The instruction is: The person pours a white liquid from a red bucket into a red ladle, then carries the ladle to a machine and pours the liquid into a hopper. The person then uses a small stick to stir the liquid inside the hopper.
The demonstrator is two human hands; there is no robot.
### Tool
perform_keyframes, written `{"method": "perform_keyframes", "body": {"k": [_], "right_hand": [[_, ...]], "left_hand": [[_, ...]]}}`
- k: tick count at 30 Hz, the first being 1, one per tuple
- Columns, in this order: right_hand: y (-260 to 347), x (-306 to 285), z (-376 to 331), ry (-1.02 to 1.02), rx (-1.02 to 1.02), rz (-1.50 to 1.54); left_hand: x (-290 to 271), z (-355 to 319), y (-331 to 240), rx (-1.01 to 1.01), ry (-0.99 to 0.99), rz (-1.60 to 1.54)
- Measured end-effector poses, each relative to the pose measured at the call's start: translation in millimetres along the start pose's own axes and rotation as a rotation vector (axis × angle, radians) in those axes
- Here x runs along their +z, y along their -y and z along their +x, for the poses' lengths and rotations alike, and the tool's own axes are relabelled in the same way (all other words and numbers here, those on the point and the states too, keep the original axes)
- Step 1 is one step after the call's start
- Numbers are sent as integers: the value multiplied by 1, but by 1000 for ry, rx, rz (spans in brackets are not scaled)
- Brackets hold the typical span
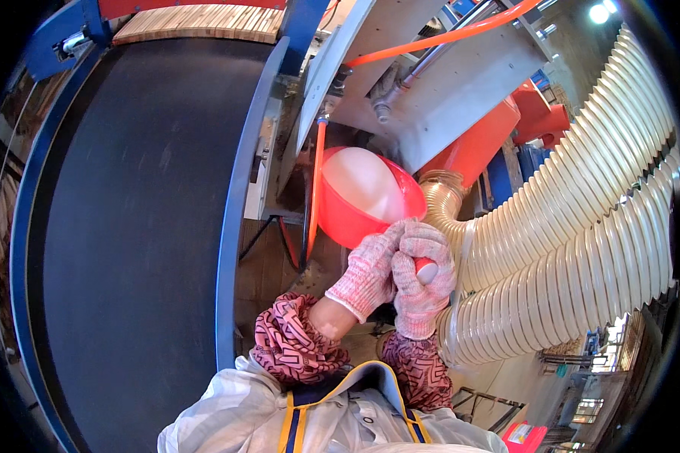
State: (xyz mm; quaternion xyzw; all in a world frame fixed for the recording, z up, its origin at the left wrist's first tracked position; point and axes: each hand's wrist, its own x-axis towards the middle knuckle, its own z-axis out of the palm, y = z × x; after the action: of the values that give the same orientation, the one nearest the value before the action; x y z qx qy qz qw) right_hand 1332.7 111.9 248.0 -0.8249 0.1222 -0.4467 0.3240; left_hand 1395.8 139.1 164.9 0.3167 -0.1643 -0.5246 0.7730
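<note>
the gloved left hand (pixel 370 268) and right hand (pixel 423 275) were clamped on a white-filled red dipper (pixel 341 220) right of the black conveyor belt (pixel 140 219).

Landmark: bowl (pixel 344 223). Filling (pixel 363 181) sits in it. At the bowl's near side: the person's left hand (pixel 370 264), with the right hand (pixel 425 283) beside it to the right, a handle (pixel 426 270) inside the latter. Left of bowl: thin hose (pixel 319 174) just beside, then rail (pixel 238 226), then conveyor belt (pixel 143 226). Behind bowl, leftward: wood strips (pixel 196 26) at the belt's far end. Behind bowl, rightward: metal plate (pixel 461 94). Right of bowl: two wide hoses (pixel 551 181), side by side.
</note>
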Motion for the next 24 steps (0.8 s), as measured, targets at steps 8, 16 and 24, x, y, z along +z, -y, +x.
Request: {"method": "perform_keyframes", "body": {"k": [8, 16, 24], "right_hand": [[-3, -7, 15, -14, 116, 122], [-11, -12, 25, -5, 164, 117], [-17, -15, 30, -54, 196, 39]], "left_hand": [[36, -5, -45, -357, -195, -594], [46, -1, -57, -280, -244, -558], [43, 15, -40, -278, -171, -762]]}}
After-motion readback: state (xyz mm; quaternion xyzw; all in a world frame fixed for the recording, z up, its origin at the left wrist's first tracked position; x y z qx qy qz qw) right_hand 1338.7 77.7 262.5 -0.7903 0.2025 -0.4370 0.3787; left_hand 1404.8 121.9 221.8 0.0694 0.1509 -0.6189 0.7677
